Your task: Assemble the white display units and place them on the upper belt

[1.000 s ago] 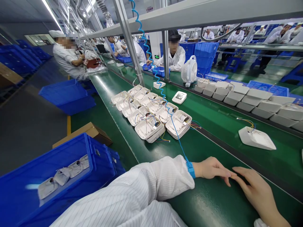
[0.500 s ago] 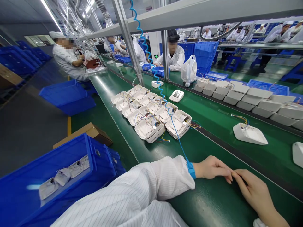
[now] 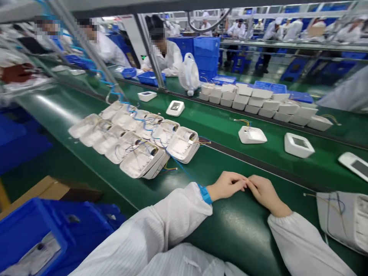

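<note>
My left hand point(image 3: 228, 184), with a blue wrist strap point(image 3: 206, 194) below it, hovers over or rests on the green work surface; I cannot tell which. Its fingertips meet those of my right hand point(image 3: 263, 193). The fingers of both hands are bent and pressed together, and anything between them is too small or hidden to make out. To the left of my hands sit two rows of white plastic housings point(image 3: 142, 158) with wires and dark round parts inside. A grey-white housing with wires point(image 3: 333, 216) lies to the right of my right arm.
On the green belt point(image 3: 212, 132) stand white devices with screens point(image 3: 299, 145) and a wired white housing point(image 3: 252, 135). Stacked housings point(image 3: 258, 101) and a white fan point(image 3: 189, 74) are behind. Co-workers point(image 3: 168, 53) sit opposite. A blue bin point(image 3: 54, 214) stands at lower left.
My view has swung to the right, so the housings and my hands appear further left. More devices and the wired housing at right have come into view. The hands stay joined at the fingertips.
</note>
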A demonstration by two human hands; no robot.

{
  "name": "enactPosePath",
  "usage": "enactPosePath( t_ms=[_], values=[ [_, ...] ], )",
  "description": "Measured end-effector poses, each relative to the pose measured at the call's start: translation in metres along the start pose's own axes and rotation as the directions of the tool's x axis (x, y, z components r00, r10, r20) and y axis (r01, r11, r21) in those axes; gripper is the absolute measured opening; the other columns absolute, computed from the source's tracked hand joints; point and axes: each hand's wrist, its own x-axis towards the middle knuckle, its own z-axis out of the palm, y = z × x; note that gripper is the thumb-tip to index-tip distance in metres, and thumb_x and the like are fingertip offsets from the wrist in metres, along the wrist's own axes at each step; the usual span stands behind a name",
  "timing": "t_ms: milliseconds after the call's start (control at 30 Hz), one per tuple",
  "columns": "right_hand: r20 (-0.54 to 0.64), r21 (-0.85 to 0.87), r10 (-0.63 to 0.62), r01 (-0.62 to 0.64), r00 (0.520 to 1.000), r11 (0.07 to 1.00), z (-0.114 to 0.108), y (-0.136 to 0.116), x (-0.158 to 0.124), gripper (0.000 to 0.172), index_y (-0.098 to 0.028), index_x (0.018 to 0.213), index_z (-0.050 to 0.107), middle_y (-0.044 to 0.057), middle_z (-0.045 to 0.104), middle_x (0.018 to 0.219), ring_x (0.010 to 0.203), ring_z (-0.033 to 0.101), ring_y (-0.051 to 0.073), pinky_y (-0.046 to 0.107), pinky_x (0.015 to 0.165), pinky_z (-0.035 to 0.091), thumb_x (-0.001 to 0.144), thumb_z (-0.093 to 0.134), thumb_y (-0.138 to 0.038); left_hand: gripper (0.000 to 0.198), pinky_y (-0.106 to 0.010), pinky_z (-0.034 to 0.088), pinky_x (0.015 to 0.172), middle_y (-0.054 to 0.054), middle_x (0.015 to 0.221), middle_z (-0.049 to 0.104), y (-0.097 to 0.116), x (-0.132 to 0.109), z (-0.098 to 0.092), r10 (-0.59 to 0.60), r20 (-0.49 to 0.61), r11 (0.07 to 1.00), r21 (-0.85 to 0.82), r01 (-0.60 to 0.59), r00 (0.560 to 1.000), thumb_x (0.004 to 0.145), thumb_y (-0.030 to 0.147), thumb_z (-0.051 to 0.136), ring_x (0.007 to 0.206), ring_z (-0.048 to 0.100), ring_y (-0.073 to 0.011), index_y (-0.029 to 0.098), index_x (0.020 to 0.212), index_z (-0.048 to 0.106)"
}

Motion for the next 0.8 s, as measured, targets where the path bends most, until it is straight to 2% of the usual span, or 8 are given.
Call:
enactPosePath(
  t_ms=[133,267,333,400,467,633,733,800],
  values=[
    [-0.008,0.058,0.059,-0.059,0.998,0.997,0.001,-0.001,0.0,0.035,-0.02,0.079,0.065,0.004,0.067,0.076,0.071,0.062,0.016,0.029,0.067,0.047,0.102,0.043,-0.035,0.028,-0.023,0.051,0.063,-0.011,0.091,0.076,0.0,-0.002,0.001,0.037,-0.014,0.998,0.048,-0.036,0.999,0.088,0.03,0.056,0.066,0.068,-0.0135,0.011,0.091,0.076],
    [-0.056,0.17,0.169,-0.158,0.984,0.973,0.0,0.002,-0.002,0.036,-0.022,0.084,0.067,0.004,0.069,0.082,0.075,0.065,0.018,0.031,0.072,0.05,0.101,0.041,-0.04,0.027,-0.022,0.048,0.06,-0.008,0.079,0.075,0.001,-0.003,0.001,0.071,-0.05,0.988,0.139,-0.063,0.996,0.089,0.028,0.054,0.065,0.066,-0.0137,0.012,0.086,0.076],
    [-0.142,0.257,0.325,-0.283,0.935,0.924,0.0,0.006,-0.003,0.036,-0.022,0.094,0.068,0.005,0.072,0.086,0.077,0.068,0.018,0.032,0.075,0.052,0.1,0.041,-0.045,0.025,-0.021,0.046,0.059,-0.006,0.07,0.072,0.0,-0.002,0.001,0.071,-0.084,0.982,0.183,-0.055,0.994,0.089,0.026,0.054,0.062,0.064,-0.0128,0.012,0.085,0.075],
    [-0.209,0.326,0.487,-0.409,0.848,0.852,0.0,0.01,-0.002,0.037,-0.022,0.107,0.067,0.006,0.074,0.09,0.08,0.071,0.02,0.034,0.077,0.055,0.096,0.047,-0.051,0.025,-0.02,0.044,0.057,-0.005,0.068,0.071,-0.002,0.001,0.003,0.043,-0.102,0.984,0.177,-0.025,0.994,0.089,0.026,0.055,0.06,0.063,-0.0121,0.012,0.085,0.075],
    [-0.219,0.34,0.567,-0.483,0.794,0.807,0.002,0.015,0.005,0.045,-0.022,0.117,0.066,0.007,0.075,0.095,0.086,0.072,0.023,0.037,0.08,0.056,0.09,0.054,-0.056,0.025,-0.02,0.044,0.054,-0.006,0.07,0.071,-0.005,0.003,0.005,-0.021,-0.105,0.994,0.107,0.032,0.994,0.088,0.025,0.055,0.059,0.063,-0.012,0.011,0.084,0.074],
    [-0.148,0.393,0.61,-0.52,0.778,0.759,0.011,0.038,0.068,0.068,-0.02,0.138,0.054,0.01,0.075,0.105,0.098,0.071,0.027,0.043,0.091,0.055,0.081,0.061,-0.056,0.019,-0.02,0.046,0.057,-0.006,0.075,0.071,-0.007,0.007,0.006,-0.152,-0.103,0.988,-0.045,0.148,0.983,0.085,0.017,0.056,0.061,0.063,-0.0104,0.009,0.082,0.073],
    [-0.087,0.507,0.646,-0.524,0.759,0.684,0.023,0.052,0.126,0.085,-0.017,0.151,0.036,0.011,0.075,0.104,0.095,0.072,0.026,0.041,0.084,0.057,0.078,0.064,-0.05,0.02,-0.019,0.045,0.055,-0.006,0.08,0.072,-0.008,0.008,0.004,-0.174,-0.078,0.983,-0.077,0.168,0.982,0.086,0.017,0.055,0.061,0.062,-0.0099,0.009,0.084,0.073],
    [-0.137,0.471,0.623,-0.503,0.77,0.725,0.033,0.06,0.154,0.087,-0.013,0.151,0.035,0.011,0.076,0.094,0.086,0.072,0.026,0.041,0.08,0.058,0.077,0.064,-0.047,0.02,-0.019,0.045,0.055,-0.006,0.079,0.071,-0.01,0.008,0.004,-0.179,-0.071,0.982,-0.073,0.174,0.981,0.086,0.021,0.057,0.062,0.063,-0.0103,0.01,0.087,0.074]
  ],
)
